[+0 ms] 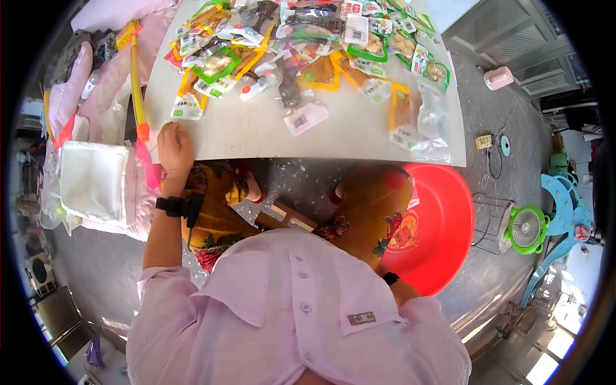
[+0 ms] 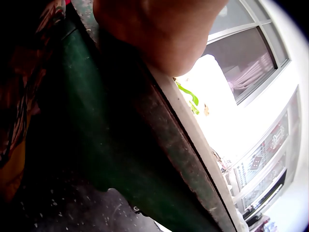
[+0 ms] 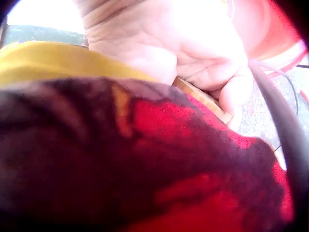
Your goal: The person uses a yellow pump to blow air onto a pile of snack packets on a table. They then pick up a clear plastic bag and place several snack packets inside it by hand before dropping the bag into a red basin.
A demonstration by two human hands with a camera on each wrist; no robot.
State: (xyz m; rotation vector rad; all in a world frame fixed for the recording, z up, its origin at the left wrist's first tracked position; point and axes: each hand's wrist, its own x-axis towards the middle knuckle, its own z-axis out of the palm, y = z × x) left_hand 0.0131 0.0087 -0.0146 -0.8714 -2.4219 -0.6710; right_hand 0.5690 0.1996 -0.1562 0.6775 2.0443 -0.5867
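At the table's (image 1: 256, 141) front left corner, my left hand (image 1: 174, 147) rests on the edge, its fingers loosely bent, with nothing seen in it. Just beyond it lies a yellow-edged packet (image 1: 189, 102), not touched. In the left wrist view the same hand (image 2: 159, 34) is over the table edge (image 2: 193, 130). My right hand is hidden beside my thigh in the head view. In the right wrist view, the right hand (image 3: 193, 53) has its fingers curled round a wooden edge (image 3: 203, 99) beside the patterned trouser cloth (image 3: 159, 121).
Many snack packets (image 1: 321, 70) cover the far part of the table. A red basin (image 1: 443, 224) stands on the floor at the right, near a green fan (image 1: 527, 229). At the left are a white foam box (image 1: 96, 183) and a yellow stick (image 1: 136, 83).
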